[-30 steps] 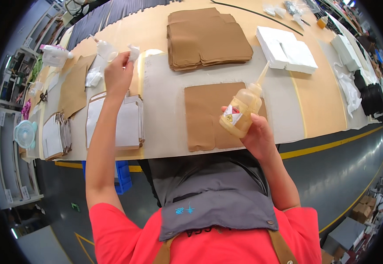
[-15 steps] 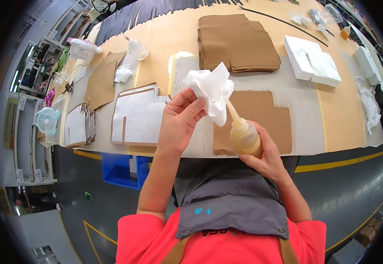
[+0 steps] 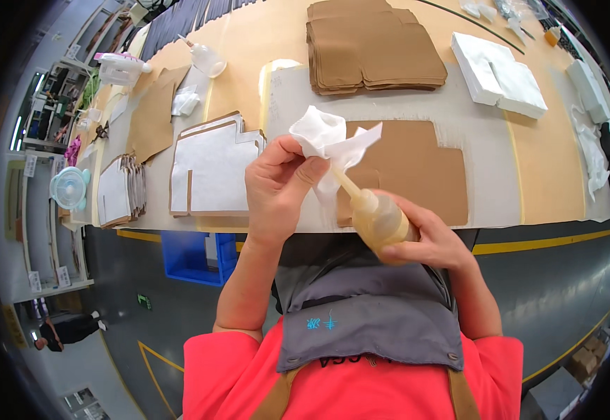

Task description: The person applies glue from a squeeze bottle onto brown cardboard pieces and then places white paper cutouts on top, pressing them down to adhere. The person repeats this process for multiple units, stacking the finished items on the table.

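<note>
My left hand (image 3: 277,185) pinches a crumpled white tissue (image 3: 319,131) above the table's front edge. In my right hand (image 3: 434,238) is a translucent squeeze bottle (image 3: 377,220) with yellowish contents, its fingers wrapped round the body. The bottle is tilted, and its long nozzle points up and left into the tissue beside my left fingertips. The nozzle's very tip is hidden by the tissue and fingers. Behind my right hand a brown notched sheet (image 3: 417,171) lies flat on the grey table covering.
A stack of brown sheets (image 3: 371,49) lies at the back, with white tissues (image 3: 497,73) to its right. White-faced brown pieces (image 3: 210,175) sit left of my hand. Another squeeze bottle (image 3: 209,59) stands farther back. Below the edge is a blue crate (image 3: 186,259).
The bottle has moved left and tilted further toward my left hand. The tissue has been folded over and shifted; the nozzle now meets it at my left fingertips.
</note>
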Motion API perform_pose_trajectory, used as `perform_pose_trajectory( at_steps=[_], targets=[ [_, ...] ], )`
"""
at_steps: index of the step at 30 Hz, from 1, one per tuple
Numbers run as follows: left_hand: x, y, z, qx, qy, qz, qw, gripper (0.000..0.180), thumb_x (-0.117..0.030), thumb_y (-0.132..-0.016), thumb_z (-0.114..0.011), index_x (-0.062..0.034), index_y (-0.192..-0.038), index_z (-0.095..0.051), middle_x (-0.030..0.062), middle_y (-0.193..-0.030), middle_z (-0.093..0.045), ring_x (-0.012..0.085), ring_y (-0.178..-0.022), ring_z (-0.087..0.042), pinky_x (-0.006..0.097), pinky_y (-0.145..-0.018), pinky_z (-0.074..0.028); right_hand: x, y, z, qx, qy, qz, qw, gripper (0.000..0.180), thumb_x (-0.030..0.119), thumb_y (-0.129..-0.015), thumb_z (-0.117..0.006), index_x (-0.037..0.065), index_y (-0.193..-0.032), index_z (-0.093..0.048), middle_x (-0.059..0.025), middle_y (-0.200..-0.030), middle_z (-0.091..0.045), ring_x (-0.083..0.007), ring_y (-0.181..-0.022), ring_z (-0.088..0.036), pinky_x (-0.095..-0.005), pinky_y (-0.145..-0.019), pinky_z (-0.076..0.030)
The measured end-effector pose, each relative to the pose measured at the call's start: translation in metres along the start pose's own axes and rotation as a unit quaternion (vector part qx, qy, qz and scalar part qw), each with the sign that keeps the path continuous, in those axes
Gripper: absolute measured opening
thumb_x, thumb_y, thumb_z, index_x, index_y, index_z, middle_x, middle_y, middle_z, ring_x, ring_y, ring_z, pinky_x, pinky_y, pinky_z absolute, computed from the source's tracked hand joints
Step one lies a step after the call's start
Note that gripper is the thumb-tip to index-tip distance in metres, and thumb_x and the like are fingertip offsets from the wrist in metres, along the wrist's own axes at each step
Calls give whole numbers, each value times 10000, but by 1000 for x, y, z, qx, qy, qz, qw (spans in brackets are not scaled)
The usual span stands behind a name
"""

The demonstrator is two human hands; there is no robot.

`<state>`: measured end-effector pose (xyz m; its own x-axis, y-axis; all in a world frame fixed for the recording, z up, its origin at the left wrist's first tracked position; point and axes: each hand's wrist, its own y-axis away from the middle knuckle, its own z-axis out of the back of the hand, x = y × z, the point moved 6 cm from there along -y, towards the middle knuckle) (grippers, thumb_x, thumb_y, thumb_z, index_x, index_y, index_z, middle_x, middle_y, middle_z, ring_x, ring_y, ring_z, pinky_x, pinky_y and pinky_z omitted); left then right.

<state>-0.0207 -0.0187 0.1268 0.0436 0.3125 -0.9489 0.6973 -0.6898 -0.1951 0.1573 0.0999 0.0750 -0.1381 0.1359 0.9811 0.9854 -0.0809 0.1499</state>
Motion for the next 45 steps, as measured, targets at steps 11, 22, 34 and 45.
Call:
perform_pose_trajectory(
  at_steps=[11, 22, 34, 45],
  targets=[
    [-4, 5, 0, 21, 33, 64, 997, 166, 24, -908, -665, 20, -1072, -638, 65, -1038, -694, 113, -944, -630, 286, -875, -499, 28, 14, 20, -72, 269, 67, 958, 736, 197, -728, -815, 55, -1389, -523, -113, -1218, -612, -280, -1123, -570, -377, -978, -466],
    [5, -65, 58, -122, -210, -40, 969, 155, -88, -952, -675, -10, -1082, -709, -14, -929, -683, 55, -815, -589, 212, -740, -475, 26, 73, 143, -424, 272, 107, 857, 660, 144, -764, -829, 49, -1338, -516, -80, -1225, -586, -242, -1140, -560, -353, -981, -457],
    [36, -146, 128, -51, -671, -207, 711, 501, 20, -859, -626, -54, -1352, -579, 154, -1204, -595, 304, -1150, -563, 395, -1004, -437, -28, 161, 321, -652, 207, 71, 726, 728, 393, -791, -838, 36, -1301, -462, -131, -1286, -570, -248, -1151, -576, -363, -979, -468],
    [-11, 34, -157, 391, -51, 119, 911, 377, 95, -861, -515, 16, -1217, -607, 91, -1166, -653, 191, -1153, -589, 324, -1022, -437, -42, 207, 276, -698, 329, 27, 636, 658, 371, -867, -754, 21, -1357, -489, -151, -1327, -588, -264, -1211, -559, -391, -1014, -444]
  ],
)
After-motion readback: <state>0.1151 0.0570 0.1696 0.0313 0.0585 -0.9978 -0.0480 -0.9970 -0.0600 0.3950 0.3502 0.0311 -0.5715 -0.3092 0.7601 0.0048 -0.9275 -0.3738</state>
